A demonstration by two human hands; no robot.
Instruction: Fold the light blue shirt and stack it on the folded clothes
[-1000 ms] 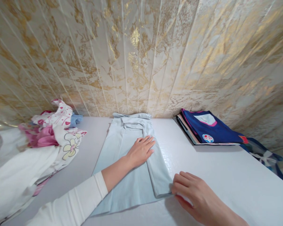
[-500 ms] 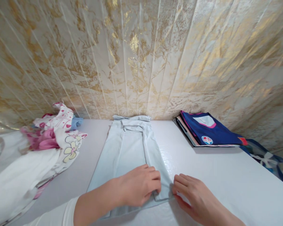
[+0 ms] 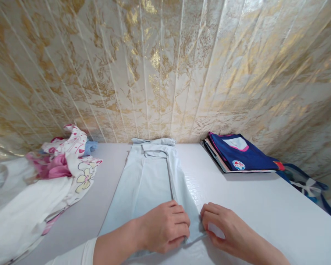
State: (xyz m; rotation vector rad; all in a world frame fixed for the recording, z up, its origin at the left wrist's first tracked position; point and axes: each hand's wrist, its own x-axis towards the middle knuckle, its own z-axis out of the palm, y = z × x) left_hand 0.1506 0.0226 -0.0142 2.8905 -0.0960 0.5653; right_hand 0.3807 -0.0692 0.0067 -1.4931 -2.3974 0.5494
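A pale blue shirt (image 3: 151,180) lies lengthwise on the white table, its sides folded inward and its collar end by the wall. My left hand (image 3: 165,226) is closed on the shirt's inner folded edge near the front hem. At the right front corner, my right hand (image 3: 223,228) pinches the cloth between thumb and fingers. The fabric between the two hands is drawn out to the right. My left forearm and hand cover part of the hem.
A loose heap of white and pink clothes (image 3: 57,173) lies at left. At the back right is a folded stack topped by a navy garment (image 3: 248,156), with a blue-edged bag (image 3: 309,186) beyond it. A gold-patterned covering (image 3: 154,73) hangs behind the white table (image 3: 253,202).
Both hands keep hold of the shirt. My left hand has shifted slightly toward me and right, pulling the folded edge along, and the front corner's cloth is smoother. The view has tilted slightly.
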